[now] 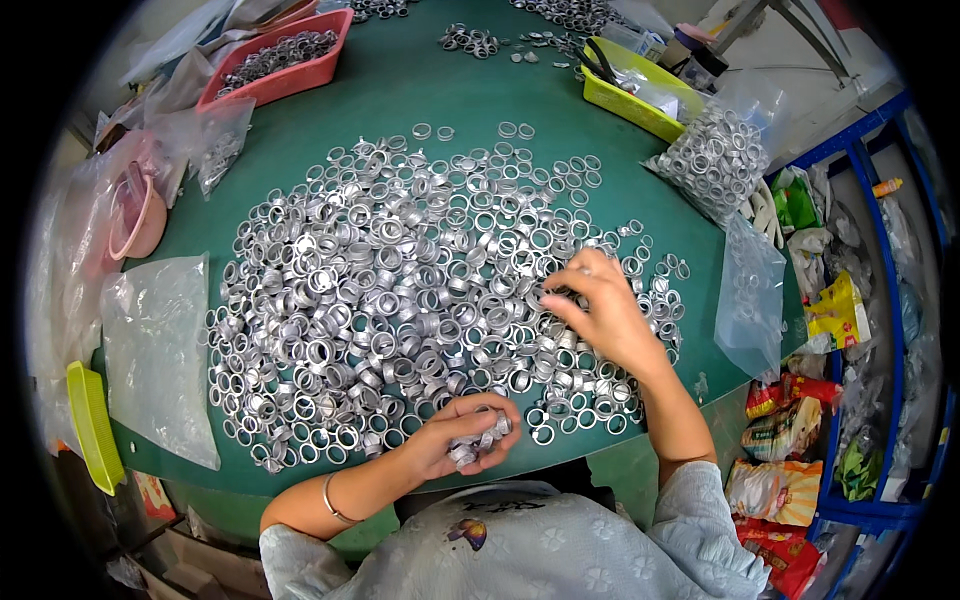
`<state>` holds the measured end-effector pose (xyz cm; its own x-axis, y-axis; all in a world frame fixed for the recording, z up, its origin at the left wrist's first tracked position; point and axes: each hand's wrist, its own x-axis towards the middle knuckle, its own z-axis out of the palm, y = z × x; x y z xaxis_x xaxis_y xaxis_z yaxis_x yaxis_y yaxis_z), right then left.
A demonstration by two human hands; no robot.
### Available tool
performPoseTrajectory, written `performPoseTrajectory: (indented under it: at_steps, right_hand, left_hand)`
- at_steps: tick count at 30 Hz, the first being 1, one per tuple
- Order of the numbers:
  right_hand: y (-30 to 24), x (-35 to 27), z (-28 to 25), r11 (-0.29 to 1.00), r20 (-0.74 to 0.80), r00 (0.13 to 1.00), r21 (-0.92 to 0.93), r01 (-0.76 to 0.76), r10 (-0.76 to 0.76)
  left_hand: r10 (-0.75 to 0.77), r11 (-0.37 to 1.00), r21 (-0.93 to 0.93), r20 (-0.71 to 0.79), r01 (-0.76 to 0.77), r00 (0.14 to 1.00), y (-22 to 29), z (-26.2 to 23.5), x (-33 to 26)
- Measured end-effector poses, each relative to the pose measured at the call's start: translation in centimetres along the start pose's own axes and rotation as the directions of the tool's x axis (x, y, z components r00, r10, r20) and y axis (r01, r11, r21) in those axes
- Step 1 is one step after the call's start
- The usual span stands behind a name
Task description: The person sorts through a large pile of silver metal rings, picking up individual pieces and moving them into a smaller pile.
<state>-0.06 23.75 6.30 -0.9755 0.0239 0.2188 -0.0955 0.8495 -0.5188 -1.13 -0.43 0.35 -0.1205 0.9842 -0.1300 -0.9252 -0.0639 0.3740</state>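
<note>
Small silver-grey metal rings (330,350), each with a little tab, lie in a wide heap on the green table. Near the front edge, my left hand (465,435) is turned palm up. Its fingers curl around several metal rings (480,436) in the palm. Over the right side of the heap, my right hand (605,310) reaches down with bent fingers. A small gap shows between its thumb and forefinger, with grey metal visible behind. Whether those rings touch the fingers is hard to see, and the other fingertips are hidden.
A red basin (335,62) of small metal parts stands at the far left, a yellow-green basket (630,110) at the far right. Beside it rests a clear bag of rings (715,160). A flat plastic bag (160,350) lies left. Blue shelving (870,510) with packages stands right.
</note>
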Motion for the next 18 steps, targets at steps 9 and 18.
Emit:
performPoseTrajectory:
  at_steps: [9, 18]
  right_hand:
    - [3.3, -0.2, 0.9, 0.856, -0.081, 0.969, 0.489, -0.167, 0.235]
    - [-0.9, 0.8, 2.7, 0.989, 0.087, 0.988, -0.061, 0.134, -0.128]
  left_hand:
    - [0.022, 1.000, -0.011, -0.018, -0.023, 1.000, 0.1, 0.4, -0.1]
    - [-0.002, 1.000, 0.029, -0.038, 0.003, 0.999, 0.0, 0.4, 0.0]
